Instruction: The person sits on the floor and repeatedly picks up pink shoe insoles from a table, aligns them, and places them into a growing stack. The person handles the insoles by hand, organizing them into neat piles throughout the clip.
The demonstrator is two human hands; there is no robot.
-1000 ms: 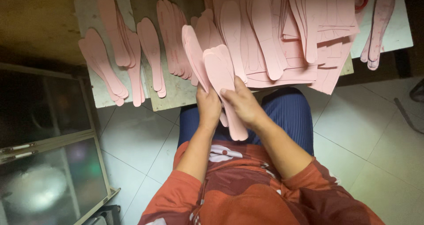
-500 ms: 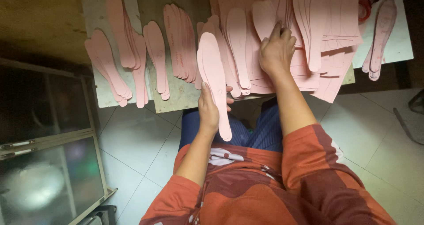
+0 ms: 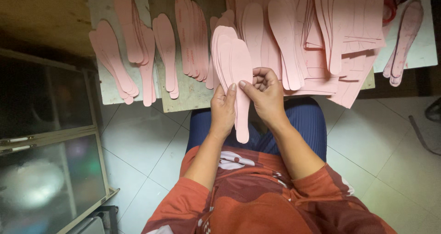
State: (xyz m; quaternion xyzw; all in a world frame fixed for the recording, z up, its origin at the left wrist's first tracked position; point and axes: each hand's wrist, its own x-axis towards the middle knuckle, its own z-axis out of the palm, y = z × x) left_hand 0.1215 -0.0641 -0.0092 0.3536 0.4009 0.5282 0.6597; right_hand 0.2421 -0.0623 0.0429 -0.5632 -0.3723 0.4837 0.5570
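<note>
A small stack of pink shoe-insole cut-outs (image 3: 233,61) is held upright over my lap, fanned slightly at the top. My left hand (image 3: 223,110) grips the stack from the left side, thumb on its face. My right hand (image 3: 265,96) pinches the stack's right edge with curled fingers. Both hands are just in front of the board's near edge. Other pink insoles lie in rows on the board: a pile (image 3: 190,36) directly behind the held stack and a taller heap (image 3: 285,36) to its right.
The wooden work board (image 3: 193,94) spans the top of the view, with more insole piles (image 3: 124,45) at the left and pink cut sheets (image 3: 353,27) at the right. A glass-fronted cabinet (image 3: 46,137) stands at my left. Pale floor tiles (image 3: 390,146) surround my knees.
My right hand came back from the heap on the board to the stack in my left hand, and the held stack now shows several fanned insoles.
</note>
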